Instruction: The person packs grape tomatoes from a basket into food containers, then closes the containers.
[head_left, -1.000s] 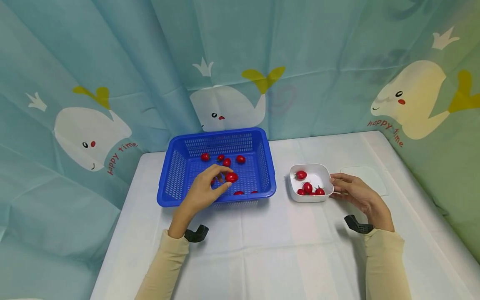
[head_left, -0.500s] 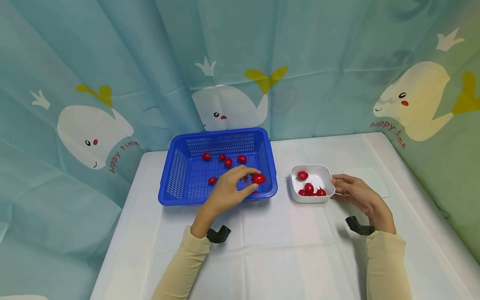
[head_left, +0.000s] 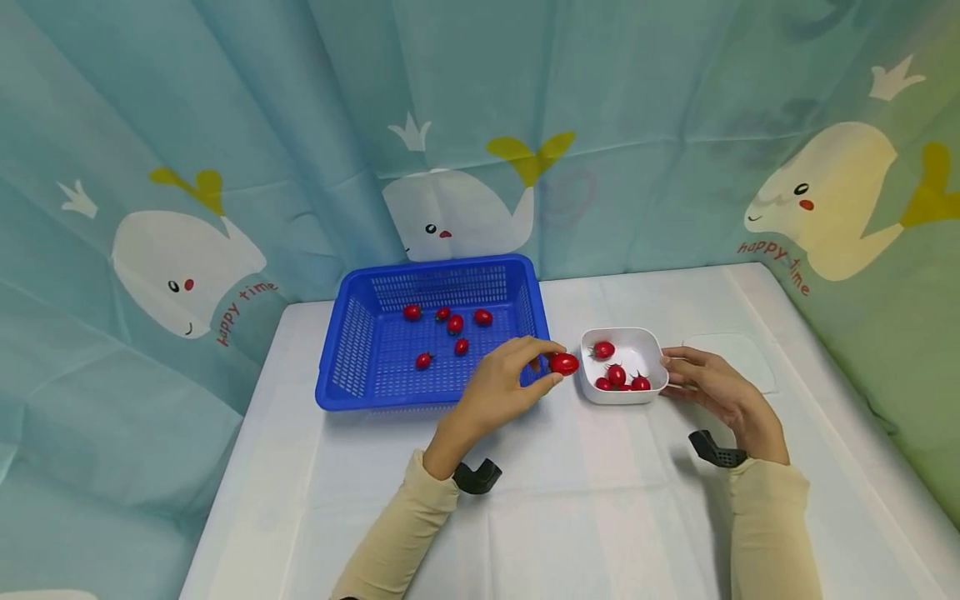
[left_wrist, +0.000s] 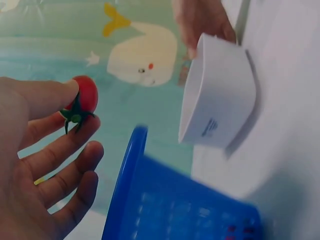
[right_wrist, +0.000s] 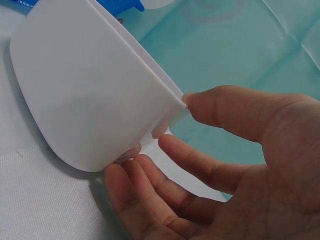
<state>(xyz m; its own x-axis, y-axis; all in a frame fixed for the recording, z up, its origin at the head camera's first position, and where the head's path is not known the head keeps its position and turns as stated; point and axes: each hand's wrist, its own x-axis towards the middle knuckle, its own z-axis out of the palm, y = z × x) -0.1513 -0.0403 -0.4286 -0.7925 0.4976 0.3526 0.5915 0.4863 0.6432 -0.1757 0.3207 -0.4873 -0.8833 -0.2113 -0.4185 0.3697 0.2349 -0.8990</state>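
Note:
A red cherry tomato (head_left: 564, 364) with a green calyx is pinched between the thumb and fingers of my left hand (head_left: 504, 387). That hand is just past the right rim of the blue basket (head_left: 327, 358), with the tomato close to the left side of a small white box (head_left: 621, 398). Several cherry tomatoes (head_left: 616, 375) lie in the box. My right hand (head_left: 712, 385) holds the box at its right side. In the right wrist view the thumb (right_wrist: 220, 107) is at the rim and the other fingers (right_wrist: 165, 200) curl against the outer wall.
More cherry tomatoes (head_left: 455, 324) are spread over the basket floor. A flat, pale translucent lid (head_left: 738, 354) lies behind the right hand on the white-covered table (head_left: 570, 517). Behind the table hangs a blue-green curtain (head_left: 630, 192) with whale prints.
My left hand has carried the cherry tomato rightward from over the basket to beside the white box. The right hand and the box have stayed in place.

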